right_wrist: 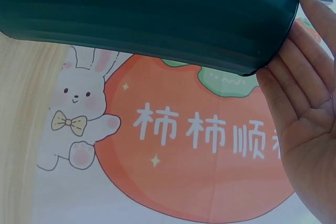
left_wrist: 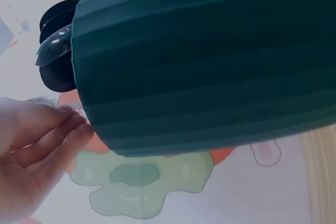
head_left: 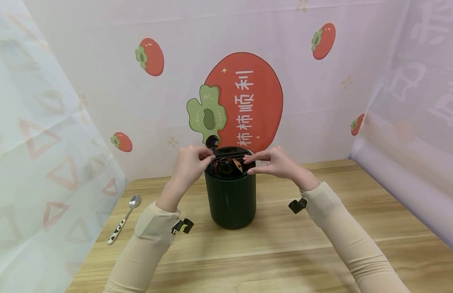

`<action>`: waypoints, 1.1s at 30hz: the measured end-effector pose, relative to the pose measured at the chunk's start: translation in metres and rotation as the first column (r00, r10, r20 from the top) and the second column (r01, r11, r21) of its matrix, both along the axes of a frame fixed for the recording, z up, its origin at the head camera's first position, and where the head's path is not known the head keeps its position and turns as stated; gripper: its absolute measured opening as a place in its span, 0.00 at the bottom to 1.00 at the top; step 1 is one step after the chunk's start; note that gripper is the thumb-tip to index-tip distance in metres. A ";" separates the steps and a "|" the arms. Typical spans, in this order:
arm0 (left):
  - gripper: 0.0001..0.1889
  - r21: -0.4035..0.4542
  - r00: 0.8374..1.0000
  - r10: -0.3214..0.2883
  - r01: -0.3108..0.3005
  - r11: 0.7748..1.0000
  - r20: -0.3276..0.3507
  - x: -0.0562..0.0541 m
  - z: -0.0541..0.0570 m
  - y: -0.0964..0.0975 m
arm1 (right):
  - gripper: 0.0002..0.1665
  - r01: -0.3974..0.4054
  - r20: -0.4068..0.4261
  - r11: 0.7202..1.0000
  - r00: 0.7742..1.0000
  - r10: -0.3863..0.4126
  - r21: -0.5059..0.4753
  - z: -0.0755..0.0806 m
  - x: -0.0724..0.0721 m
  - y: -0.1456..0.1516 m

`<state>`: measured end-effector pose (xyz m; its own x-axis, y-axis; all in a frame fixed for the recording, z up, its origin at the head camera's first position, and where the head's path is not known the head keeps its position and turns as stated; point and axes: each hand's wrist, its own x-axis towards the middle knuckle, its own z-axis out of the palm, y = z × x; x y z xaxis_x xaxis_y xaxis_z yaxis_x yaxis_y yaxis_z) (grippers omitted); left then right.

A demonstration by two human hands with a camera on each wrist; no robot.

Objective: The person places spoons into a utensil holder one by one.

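A dark green ribbed container (head_left: 231, 199) stands upright on the wooden table. Dark shiny rounded things (head_left: 225, 167) and an orange-brown piece (head_left: 238, 165) show inside its mouth. A black rounded end (head_left: 213, 141) sticks up behind the rim on the left. My left hand (head_left: 191, 162) bends over the rim's left side, thumb and fingertips close together; what they pinch there I cannot tell. On the right side, my right hand (head_left: 274, 163) has its thumb apart from its extended fingers, fingertips at the rim. In the right wrist view, its fingers (right_wrist: 291, 77) touch the container's edge.
A metal spoon (head_left: 125, 217) with a black-and-white patterned handle lies at the table's left. Behind the table (head_left: 285, 244) hangs a pale backdrop (head_left: 175, 101) printed with persimmons. A lighter sheet (head_left: 413, 101) hangs along the right side.
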<state>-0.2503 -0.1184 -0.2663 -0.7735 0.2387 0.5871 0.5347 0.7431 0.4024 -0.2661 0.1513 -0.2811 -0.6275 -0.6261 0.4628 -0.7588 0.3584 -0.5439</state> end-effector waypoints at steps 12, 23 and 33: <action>0.03 0.121 0.995 0.075 -0.067 0.990 -0.065 -0.006 -0.016 -0.024 | 0.17 -0.006 -0.007 1.000 1.000 0.006 -0.009 -0.001 0.000 0.001; 0.03 0.205 0.976 0.163 -0.132 0.970 -0.145 -0.009 -0.035 -0.048 | 0.17 0.000 -0.009 1.000 1.000 0.000 -0.003 0.000 -0.002 0.001; 0.03 0.236 0.964 0.198 -0.153 0.960 -0.179 -0.012 -0.051 -0.067 | 0.17 0.001 -0.005 1.000 1.000 -0.001 0.001 0.000 -0.002 0.001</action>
